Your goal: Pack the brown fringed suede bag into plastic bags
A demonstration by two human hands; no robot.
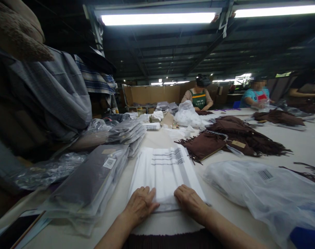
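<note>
A stack of flat clear plastic bags (164, 169), white with printed grey lines and a barcode, lies on the table in front of me. My left hand (139, 204) rests palm down on its near left edge. My right hand (190, 200) rests palm down on its near right edge, fingers curled over the rim. Neither hand lifts anything. A dark brown fringed cloth (170, 240) lies at the table's near edge between my forearms.
Bagged dark garments (88, 181) are stacked at my left. Loose clear bags (266, 193) lie at my right. Brown fringed items (224, 141) are piled beyond. Hanging clothes (48, 90) fill the left side. Other people (198, 97) work at the far end of the table (302, 145).
</note>
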